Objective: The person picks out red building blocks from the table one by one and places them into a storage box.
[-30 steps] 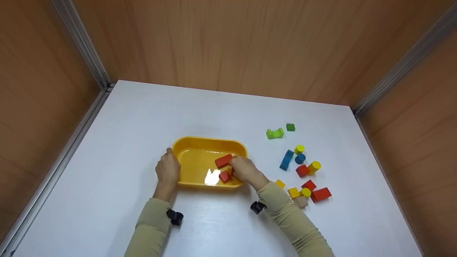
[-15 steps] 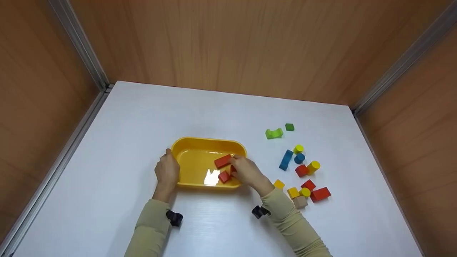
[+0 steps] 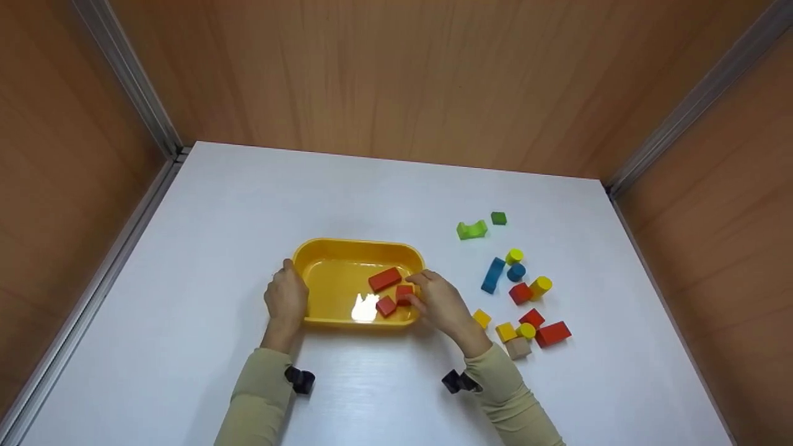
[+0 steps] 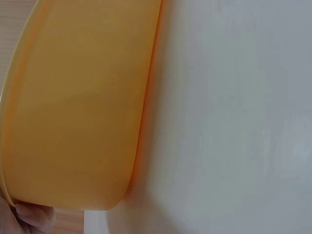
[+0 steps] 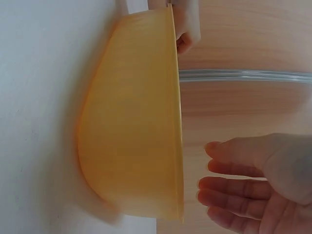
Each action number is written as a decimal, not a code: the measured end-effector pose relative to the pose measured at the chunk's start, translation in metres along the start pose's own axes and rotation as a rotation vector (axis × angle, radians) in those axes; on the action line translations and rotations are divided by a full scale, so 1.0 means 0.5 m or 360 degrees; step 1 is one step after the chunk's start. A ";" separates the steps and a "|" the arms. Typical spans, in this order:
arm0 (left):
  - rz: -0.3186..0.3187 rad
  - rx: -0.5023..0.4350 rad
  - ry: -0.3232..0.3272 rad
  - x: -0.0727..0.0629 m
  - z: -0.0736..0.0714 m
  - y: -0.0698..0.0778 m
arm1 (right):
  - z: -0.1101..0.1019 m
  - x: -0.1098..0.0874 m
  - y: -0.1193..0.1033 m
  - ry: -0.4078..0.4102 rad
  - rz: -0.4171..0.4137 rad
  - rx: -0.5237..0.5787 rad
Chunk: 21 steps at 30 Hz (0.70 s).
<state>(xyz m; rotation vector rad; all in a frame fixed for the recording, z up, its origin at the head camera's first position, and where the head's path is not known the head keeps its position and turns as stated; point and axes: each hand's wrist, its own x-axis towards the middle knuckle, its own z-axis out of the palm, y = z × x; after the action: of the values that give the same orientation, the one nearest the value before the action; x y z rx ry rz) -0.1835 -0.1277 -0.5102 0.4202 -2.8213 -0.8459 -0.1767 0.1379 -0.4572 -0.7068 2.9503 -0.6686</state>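
A yellow tray point(image 3: 356, 243) stands on the white table in the head view. My left hand point(image 3: 287, 294) grips its left end, and in the left wrist view fingertips point(image 4: 33, 214) curl at the rim. Inside, towards the right end, lie a long red block point(image 3: 385, 280) and two smaller red blocks, one a cube point(image 3: 386, 306) and the other point(image 3: 404, 291) partly behind my right thumb. Over the tray's right rim is my right hand point(image 3: 441, 303), fingers spread and holding nothing. The right wrist view shows those fingers point(image 5: 239, 202) extended above the rim, apart from the tray wall point(image 5: 131, 117).
Right of the tray lie loose blocks: a light green arch point(image 3: 472, 230), a dark green block point(image 3: 499, 218), a blue bar point(image 3: 493, 275), a blue cylinder point(image 3: 516, 272), a wooden-coloured block point(image 3: 518, 348), and several red and yellow ones. Wood panels wall the table's back and sides.
My right hand has let go of the small red block, opened its fingers and drawn back to the right. My left hand keeps its grip on the tray.
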 end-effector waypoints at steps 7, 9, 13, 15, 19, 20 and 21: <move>0.0026 -0.0012 0.0030 0.000 0.001 -0.003 | -0.016 -0.036 0.025 0.0177 0.0052 0.0096; 0.0012 -0.0010 0.0019 0.001 -0.001 -0.002 | -0.020 -0.046 0.033 0.0207 0.0112 0.0122; -0.0015 0.0007 -0.0006 0.001 -0.003 0.000 | -0.026 -0.070 0.053 0.0274 0.0238 0.0164; -0.0025 0.0019 -0.0015 0.001 -0.003 0.000 | -0.030 -0.082 0.064 0.0314 0.0301 0.0171; -0.0022 0.0032 -0.0003 0.001 -0.003 0.000 | -0.036 -0.104 0.090 0.0385 0.0427 0.0244; -0.0023 0.0032 -0.0003 0.002 -0.003 0.001 | -0.038 -0.110 0.095 0.0406 0.0453 0.0262; -0.0023 0.0033 -0.0002 0.002 -0.003 0.001 | -0.039 -0.115 0.102 0.0422 0.0477 0.0278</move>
<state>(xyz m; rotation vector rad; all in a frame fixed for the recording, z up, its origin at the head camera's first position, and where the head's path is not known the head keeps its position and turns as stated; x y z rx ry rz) -0.1841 -0.1285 -0.5088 0.4441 -2.8338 -0.8207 -0.1496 0.2120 -0.4643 -0.1666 3.0781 -1.0412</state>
